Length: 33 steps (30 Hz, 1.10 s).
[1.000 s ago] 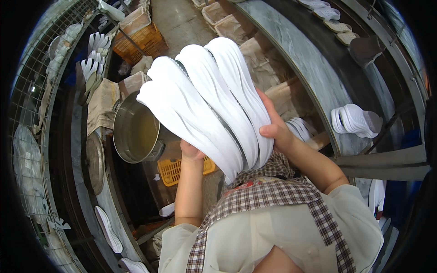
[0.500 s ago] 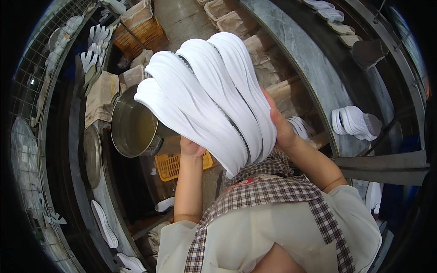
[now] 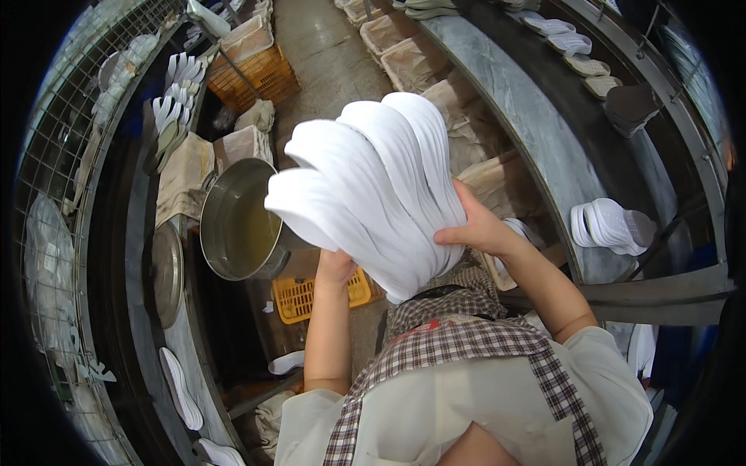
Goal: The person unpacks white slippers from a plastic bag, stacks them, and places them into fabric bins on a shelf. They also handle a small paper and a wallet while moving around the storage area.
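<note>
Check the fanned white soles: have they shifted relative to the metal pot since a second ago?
Cannot tell: the white soles overlap the metal pot much as before; the camera itself moved.

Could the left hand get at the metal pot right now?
Probably not as things stand. The left hand is under the fan of white insoles, helping the right hand hold it. The pot sits close on its left with nothing between, but the hand is busy.

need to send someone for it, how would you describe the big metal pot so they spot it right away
Follow the long dark bench on the person's left to the big round steel pot beside the fanned white insoles held in both hands. Unlike the flat metal lid lying next to it, it is deep and holds yellowish liquid.
</note>
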### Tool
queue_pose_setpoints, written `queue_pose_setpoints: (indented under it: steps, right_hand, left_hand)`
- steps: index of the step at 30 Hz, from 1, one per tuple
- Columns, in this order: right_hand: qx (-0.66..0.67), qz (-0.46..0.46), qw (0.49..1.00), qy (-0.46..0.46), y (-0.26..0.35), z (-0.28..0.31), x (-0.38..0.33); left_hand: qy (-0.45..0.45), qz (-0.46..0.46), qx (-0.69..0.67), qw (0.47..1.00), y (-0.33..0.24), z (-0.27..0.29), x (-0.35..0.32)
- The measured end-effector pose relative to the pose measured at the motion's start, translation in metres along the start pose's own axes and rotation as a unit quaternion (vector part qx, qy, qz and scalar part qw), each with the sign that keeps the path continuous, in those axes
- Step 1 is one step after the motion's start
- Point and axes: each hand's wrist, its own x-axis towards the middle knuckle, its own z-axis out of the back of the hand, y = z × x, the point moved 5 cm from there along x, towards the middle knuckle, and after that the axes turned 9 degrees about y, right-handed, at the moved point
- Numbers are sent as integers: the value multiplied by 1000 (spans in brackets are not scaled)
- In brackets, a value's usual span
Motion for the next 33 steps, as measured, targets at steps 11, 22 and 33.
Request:
queue_pose_setpoints:
  steps: [11, 22, 33]
  right_hand:
    - [-139, 82, 987, -17, -8, 5, 7]
    - [-432, 138, 890, -46, -6, 23, 30]
    - [302, -37, 949, 85, -20, 18, 29]
  left_hand:
    - [-107, 11, 42, 993, -22, 17, 1]
    - [-116, 105, -243, 957, 23, -18, -17]
    - [-131, 105, -365, 916, 25, -6, -24]
